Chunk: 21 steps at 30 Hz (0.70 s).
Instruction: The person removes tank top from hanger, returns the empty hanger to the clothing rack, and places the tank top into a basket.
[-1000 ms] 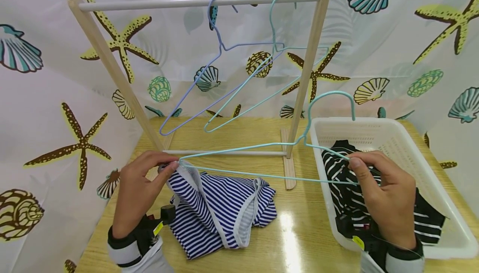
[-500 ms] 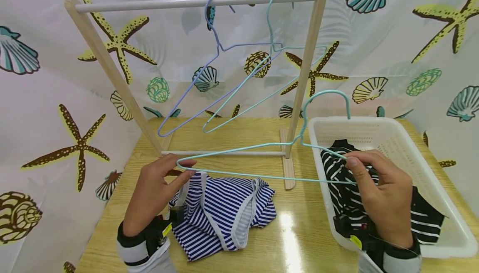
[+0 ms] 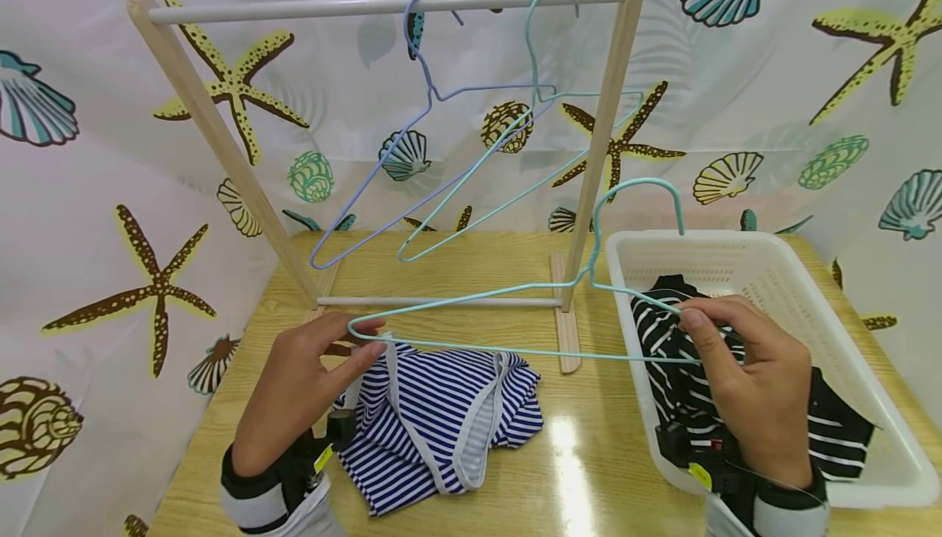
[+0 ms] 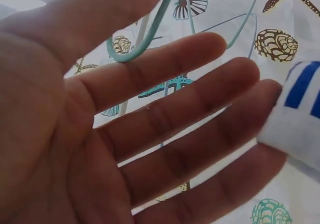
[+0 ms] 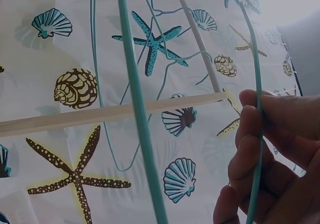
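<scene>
A mint-green wire hanger [image 3: 574, 283] spans the space between both hands, its hook up. My right hand [image 3: 758, 390] pinches its right end, thumb against fingers. At the other end, my left hand [image 3: 302, 382] has the hanger's corner between thumb and index finger, with the fingers long and spread in the left wrist view. A blue-and-white striped sleeveless top [image 3: 441, 390] with pale trim lies on the table below the hanger. Its raised upper left part is by the left fingers, and a striped edge [image 4: 305, 99] meets the outer fingertips in the left wrist view.
Behind stands a wooden rack [image 3: 618, 112] with a white rail [image 3: 309, 9]. A purple hanger [image 3: 371, 173] and another mint hanger [image 3: 478, 165] hang from it. At right, a white basket [image 3: 868, 365] contains black-and-white striped clothing [image 3: 839, 431].
My left hand has moved right and slightly down, its fingers coming inside the hanger's left end. The top's raised corner has shifted right with it. The right hand keeps its hold, the hanger drifting slightly left.
</scene>
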Each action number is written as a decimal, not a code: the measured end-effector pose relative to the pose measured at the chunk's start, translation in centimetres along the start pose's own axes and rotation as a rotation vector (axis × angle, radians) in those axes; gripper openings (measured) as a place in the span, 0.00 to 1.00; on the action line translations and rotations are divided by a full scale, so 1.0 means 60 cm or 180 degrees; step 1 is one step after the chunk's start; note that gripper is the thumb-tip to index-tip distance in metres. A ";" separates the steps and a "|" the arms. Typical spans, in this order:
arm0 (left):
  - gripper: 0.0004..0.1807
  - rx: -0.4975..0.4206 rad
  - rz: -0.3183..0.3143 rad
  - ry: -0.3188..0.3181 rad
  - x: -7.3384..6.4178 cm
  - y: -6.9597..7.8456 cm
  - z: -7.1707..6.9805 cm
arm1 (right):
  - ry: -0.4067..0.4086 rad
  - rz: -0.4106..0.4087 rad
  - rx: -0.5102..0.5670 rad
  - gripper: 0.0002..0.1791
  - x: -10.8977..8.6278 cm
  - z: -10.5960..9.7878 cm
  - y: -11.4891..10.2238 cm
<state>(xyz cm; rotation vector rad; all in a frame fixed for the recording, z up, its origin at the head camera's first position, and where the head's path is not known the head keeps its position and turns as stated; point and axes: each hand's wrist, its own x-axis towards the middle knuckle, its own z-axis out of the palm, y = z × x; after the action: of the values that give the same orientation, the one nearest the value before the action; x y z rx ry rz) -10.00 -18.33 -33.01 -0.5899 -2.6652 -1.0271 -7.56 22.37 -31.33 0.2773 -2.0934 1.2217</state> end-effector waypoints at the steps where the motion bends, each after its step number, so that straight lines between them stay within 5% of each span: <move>1: 0.12 0.0012 -0.0027 -0.0015 -0.001 0.001 0.000 | -0.0005 -0.0001 -0.0004 0.07 0.000 0.000 0.000; 11: 0.14 0.0162 -0.0268 -0.0278 -0.008 0.005 -0.005 | -0.0039 -0.0049 -0.0066 0.07 0.001 0.001 0.003; 21: 0.17 -0.0047 0.0352 0.0459 -0.009 0.010 -0.012 | -0.0108 -0.0009 0.0153 0.07 -0.001 0.001 0.001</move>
<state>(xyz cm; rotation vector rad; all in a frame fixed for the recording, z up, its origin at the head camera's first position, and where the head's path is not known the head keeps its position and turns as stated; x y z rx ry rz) -9.20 -18.58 -32.30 -0.6330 -2.4734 -1.0188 -7.59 22.33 -31.45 0.3249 -2.0938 1.2753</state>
